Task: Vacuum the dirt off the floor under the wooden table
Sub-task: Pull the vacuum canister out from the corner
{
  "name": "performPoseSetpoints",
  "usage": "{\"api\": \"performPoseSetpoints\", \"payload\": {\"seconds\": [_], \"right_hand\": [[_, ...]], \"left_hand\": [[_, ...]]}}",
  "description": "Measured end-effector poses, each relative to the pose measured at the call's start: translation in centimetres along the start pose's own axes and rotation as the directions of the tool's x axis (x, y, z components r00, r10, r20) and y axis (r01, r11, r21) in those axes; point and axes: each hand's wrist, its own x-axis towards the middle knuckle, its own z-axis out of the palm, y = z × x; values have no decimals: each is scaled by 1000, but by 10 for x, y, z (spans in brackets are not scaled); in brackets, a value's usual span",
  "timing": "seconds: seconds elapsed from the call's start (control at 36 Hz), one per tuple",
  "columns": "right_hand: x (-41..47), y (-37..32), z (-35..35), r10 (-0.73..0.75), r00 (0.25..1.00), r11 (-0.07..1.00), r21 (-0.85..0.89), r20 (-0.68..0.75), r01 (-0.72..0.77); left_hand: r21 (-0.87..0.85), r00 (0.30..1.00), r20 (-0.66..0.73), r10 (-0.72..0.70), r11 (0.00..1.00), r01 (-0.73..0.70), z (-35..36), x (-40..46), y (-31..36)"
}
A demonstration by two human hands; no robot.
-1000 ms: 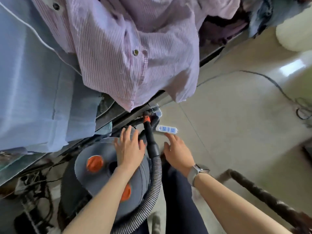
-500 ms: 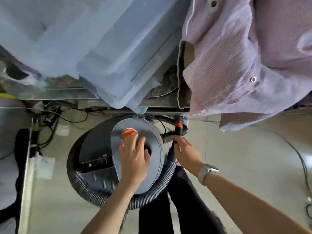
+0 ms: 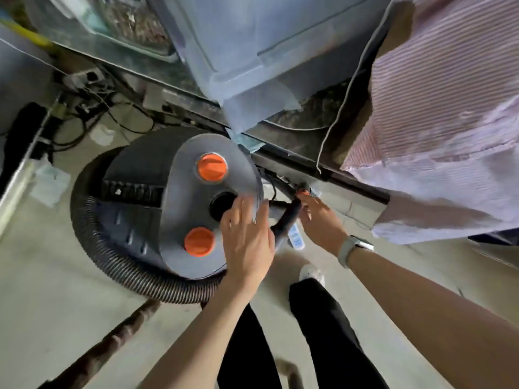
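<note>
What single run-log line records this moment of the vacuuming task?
phase: setup | left hand: flat on vacuum lid | right hand: reaching at black hose nozzle | hose: coiled round vacuum | suction on floor: not yet

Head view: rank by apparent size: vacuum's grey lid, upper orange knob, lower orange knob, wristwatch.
1. grey lid, clearly largest.
2-3. upper orange knob and lower orange knob look about alike; not ranked.
4. wristwatch, roughly knob-sized in frame but nearer the camera, so its place is unsure.
</note>
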Motion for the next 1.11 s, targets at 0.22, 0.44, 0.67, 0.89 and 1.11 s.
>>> {"api": "performPoseSetpoints", "payload": {"seconds": [0.22, 0.44, 0.67, 0.89, 1.11], "right_hand": [[29, 62, 13, -174, 974, 976, -105, 147, 191], [45, 90, 33, -185, 946, 976, -65, 265, 208], [54, 104, 45, -214, 914, 960, -99, 344, 262], [52, 103, 42, -181, 915, 977, -44, 360, 210], [38, 95, 33, -93, 964, 996, 26, 249, 90]], "left_hand": [[-256, 995, 86, -52, 964, 72, 73, 13, 53], [-87, 963, 256, -88, 990, 114, 143, 60, 42], [217, 850, 463, -250, 962, 165, 174, 93, 34], [116, 815, 494, -302, 952, 283, 171, 101, 25], [-1, 818, 449, -359, 916, 402, 148, 88, 42]]}}
